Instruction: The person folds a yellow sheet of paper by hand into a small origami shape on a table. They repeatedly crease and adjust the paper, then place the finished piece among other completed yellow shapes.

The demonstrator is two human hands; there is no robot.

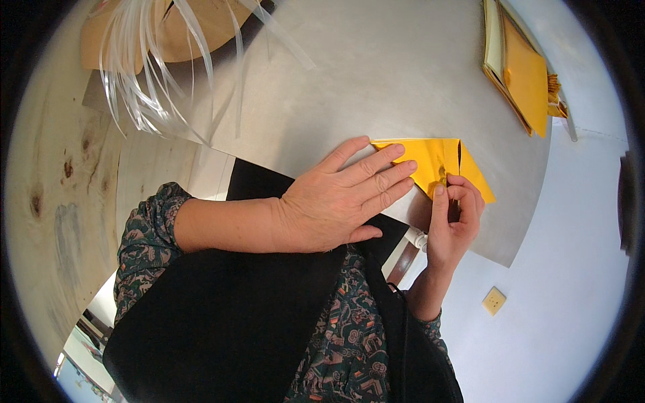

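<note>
The left hand (342, 201) lies flat, fingers spread, pressing the shiny golden folded paper sheet (437, 164) near the grey table's (376, 74) edge; the right hand (453, 218) pinches its lower fold.

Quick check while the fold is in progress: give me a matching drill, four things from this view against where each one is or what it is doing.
1. left hand
2. right hand
3. stack of gold sheets
4. clear plastic strips

a. top left of the table
b. pinching the gold sheet's lower fold
c. top right of the table
d. pressed flat on the sheet

Pairs: 1-d, 2-b, 3-c, 4-a
</note>
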